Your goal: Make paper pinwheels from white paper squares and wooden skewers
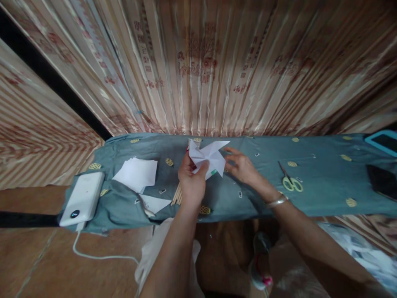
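A white paper pinwheel [214, 151] with folded blades is pinched at its middle by my left hand [192, 178], thumb on top. My right hand [242, 165] is just to the right of the blades, fingers apart and nothing seen in them. Under the pinwheel shows part of a red and white item, mostly hidden. Several thin wooden sticks [177, 195] lie on the cloth beneath my left wrist. To the left is a stack of white paper squares [139, 173], with a cut paper piece [155, 203] in front of it.
Yellow-handled scissors [291, 183] lie on the green cloth [260, 145] to the right. A white power bank [83, 198] with a cable [102, 257] rests at the left end. At the right edge are a dark phone-like object [381, 180] and a blue-framed device [383, 142]. A curtain [198, 74] hangs behind.
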### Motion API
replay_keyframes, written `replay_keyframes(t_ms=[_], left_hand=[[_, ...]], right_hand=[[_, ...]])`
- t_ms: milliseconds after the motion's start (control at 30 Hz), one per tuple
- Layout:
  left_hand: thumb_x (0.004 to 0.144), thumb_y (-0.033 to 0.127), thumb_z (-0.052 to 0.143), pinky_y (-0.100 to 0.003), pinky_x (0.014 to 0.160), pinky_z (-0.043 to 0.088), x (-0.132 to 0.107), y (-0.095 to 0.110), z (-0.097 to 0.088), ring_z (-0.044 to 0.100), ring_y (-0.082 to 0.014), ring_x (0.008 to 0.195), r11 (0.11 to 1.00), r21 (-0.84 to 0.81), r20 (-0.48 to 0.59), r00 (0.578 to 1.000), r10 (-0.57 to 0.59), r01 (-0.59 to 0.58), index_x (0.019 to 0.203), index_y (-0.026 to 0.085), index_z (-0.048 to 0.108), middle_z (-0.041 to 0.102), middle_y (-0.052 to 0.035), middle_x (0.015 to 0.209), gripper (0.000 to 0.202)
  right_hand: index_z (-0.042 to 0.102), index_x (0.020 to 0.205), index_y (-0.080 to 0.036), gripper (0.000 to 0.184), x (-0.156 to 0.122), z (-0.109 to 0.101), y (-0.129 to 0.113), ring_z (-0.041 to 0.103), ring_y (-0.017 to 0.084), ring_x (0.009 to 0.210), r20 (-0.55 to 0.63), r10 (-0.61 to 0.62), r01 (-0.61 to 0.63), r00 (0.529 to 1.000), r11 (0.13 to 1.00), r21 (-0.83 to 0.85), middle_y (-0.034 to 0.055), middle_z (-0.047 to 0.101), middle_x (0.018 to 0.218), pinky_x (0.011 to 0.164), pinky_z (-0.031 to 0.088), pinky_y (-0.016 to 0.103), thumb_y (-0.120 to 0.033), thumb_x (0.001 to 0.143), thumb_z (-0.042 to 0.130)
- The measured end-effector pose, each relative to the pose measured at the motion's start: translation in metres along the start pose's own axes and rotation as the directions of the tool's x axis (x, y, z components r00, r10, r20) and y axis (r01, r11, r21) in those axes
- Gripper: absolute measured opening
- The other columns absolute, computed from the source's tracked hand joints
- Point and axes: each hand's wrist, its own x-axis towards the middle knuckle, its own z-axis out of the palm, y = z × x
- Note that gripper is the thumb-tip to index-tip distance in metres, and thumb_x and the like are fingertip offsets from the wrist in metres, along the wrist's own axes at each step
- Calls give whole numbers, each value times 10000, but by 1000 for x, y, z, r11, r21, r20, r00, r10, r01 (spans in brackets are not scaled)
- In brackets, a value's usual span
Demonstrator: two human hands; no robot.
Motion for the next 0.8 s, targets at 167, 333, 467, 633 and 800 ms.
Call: replay_keyframes(t_ms=[167,333,467,633,800], left_hand=[[639,195,663,-254,724,494,-4,-9,3,636,-156,769,997,73,56,998,1,-5,933,172,609,696,-14,855,299],[635,180,656,-262,745,495,-11,-23,15,646,-161,791,995,95,128,991,-37,25,967,173,608,696,-16,873,336],[628,180,661,-268,730,495,-15,-31,20,638,-161,766,993,113,172,983,-59,40,931,171,606,689,-13,848,308],[615,193,675,-277,735,495,-17,-37,22,630,-165,771,987,141,186,977,-100,74,946,173,610,692,-21,865,337],[614,200,688,-283,727,499,-21,-40,25,634,-167,762,984,138,206,969,-136,109,957,180,617,693,-18,863,351]], right_hand=[[678,710,-220,150,-96,-11,32,583,291,1188,47,89,-82,995,988,-131,116,610,1296,978,477,447,-173,800,568],[691,801,-209,166,-119,-11,35,621,288,1108,20,78,-73,997,983,-167,139,675,1169,961,487,441,-192,840,530],[699,903,-190,166,-118,-16,40,675,255,945,25,119,-117,993,991,-69,106,727,982,878,522,396,-227,847,547],[711,908,-222,153,-120,-22,39,683,196,762,38,223,-225,974,973,54,46,733,859,735,535,313,-269,840,581],[711,889,-226,144,-118,-24,28,667,233,888,57,127,-129,990,991,41,55,740,908,823,512,363,-254,857,573]])
